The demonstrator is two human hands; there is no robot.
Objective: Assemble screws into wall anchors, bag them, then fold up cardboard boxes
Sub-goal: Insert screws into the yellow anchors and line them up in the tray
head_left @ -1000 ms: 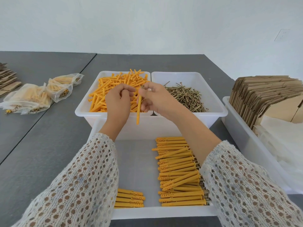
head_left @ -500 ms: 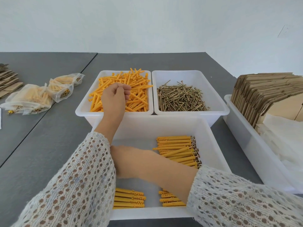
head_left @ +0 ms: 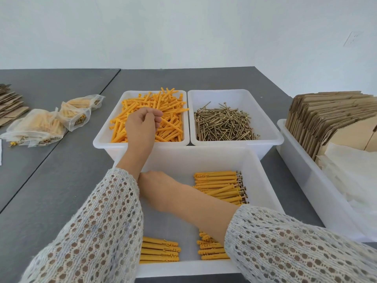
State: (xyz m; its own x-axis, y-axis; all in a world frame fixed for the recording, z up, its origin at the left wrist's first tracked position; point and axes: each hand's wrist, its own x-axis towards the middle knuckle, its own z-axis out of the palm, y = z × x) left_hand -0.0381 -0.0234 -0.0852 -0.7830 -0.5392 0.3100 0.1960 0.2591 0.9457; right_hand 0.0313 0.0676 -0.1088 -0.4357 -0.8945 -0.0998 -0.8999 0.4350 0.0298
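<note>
Head view: right hand (head_left: 155, 185) has dropped from the anchor tub into the near bin (head_left: 263, 174), fingers hidden behind the left sleeve, so grip can't be told. Assembled anchors (head_left: 219, 187) lie there in rows. Left hand (head_left: 140, 127) stays over loose anchors (head_left: 171, 111), fingers curled, likely pinching one; next cycle starting.

Loose orange anchors (head_left: 163, 117) heap beside brass screws (head_left: 224, 125); assembled anchors (head_left: 218, 186) lie stacked below.

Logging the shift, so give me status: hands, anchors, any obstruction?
Left hand curled over the loose anchors, grip unclear. Right hand low in the front bin, fingers hidden by the left sleeve. Nothing blocking.
</note>
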